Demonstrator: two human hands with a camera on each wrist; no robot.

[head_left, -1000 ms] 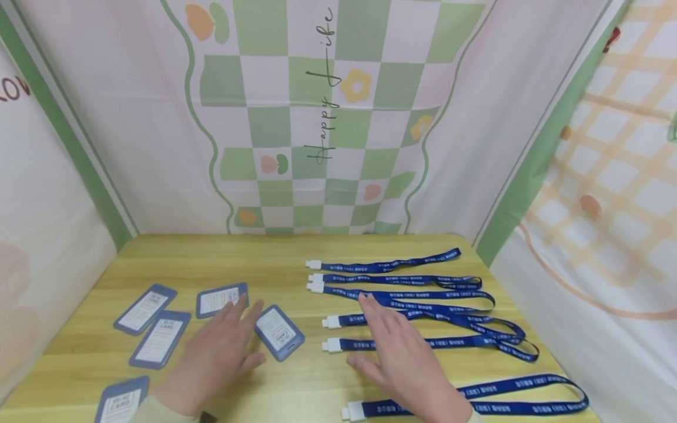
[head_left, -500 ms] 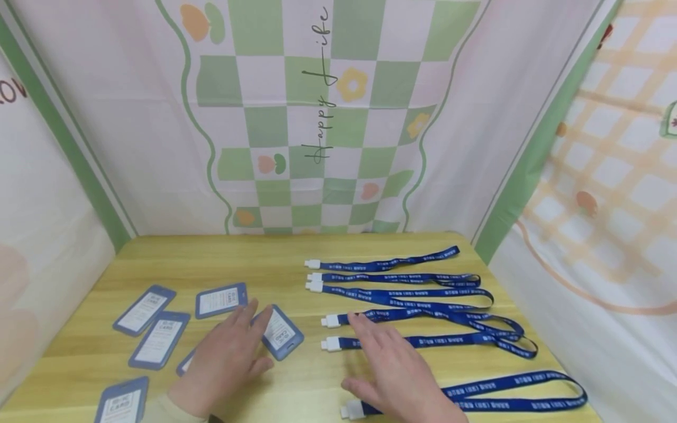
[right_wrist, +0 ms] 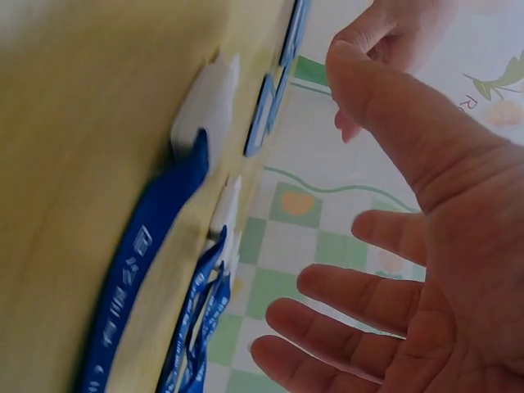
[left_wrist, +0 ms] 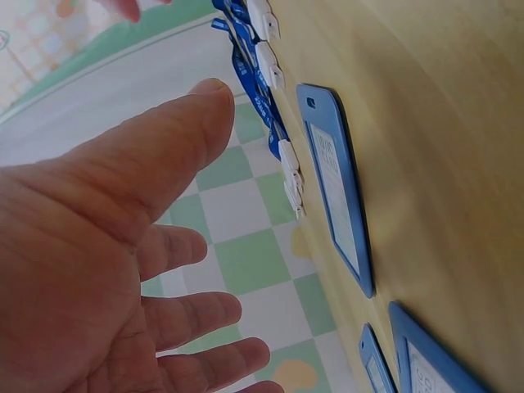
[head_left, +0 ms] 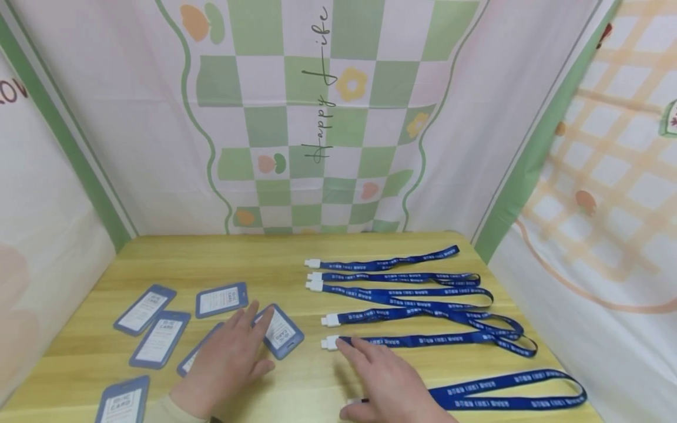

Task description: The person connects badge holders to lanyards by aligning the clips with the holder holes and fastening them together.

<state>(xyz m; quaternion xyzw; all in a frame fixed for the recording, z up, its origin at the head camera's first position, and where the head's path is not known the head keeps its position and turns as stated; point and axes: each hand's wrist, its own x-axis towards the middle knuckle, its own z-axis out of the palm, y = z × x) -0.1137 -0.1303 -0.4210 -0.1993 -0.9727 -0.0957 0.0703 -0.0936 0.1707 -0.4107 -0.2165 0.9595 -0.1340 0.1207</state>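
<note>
A: Head view first. Hands?
B: Left hand (head_left: 227, 359) and right hand (head_left: 392, 377) both have fingers extended, gripping nothing.
A: Where's the stuff?
B: Tabletop (head_left: 264, 258): six cards (head_left: 160, 341) on the left, six lanyards (head_left: 391, 265) on the right. One card is partly hidden by the left hand.
A: Key geometry?
B: Near card (head_left: 278, 332) is just up-right of the left hand; index finger overlaps its edge from this angle. Contact: can't tell. Long axis diagonal, slot (head_left: 291, 346) end down-right. Near lanyard (head_left: 439, 340) runs crosswise, clip (head_left: 330, 342) at its left end. So slot end and clip roughly face each other across a bare strip.
A: Nearer hand?
B: Left for near card, right for near lanyard, fingertips by the clip. Bottom lanyard (head_left: 539, 404) is partly behind the right hand.
A: Left wrist view?
B: Thumb and fingers stretched out, visible gap to what looks like the near card. Its slot end points toward the lanyards.
A: Right wrist view?
B: Fingers spread, slightly bent, palm bare. A lanyard, probably the bottom one, lies apart from them, white end toward the cards.
</note>
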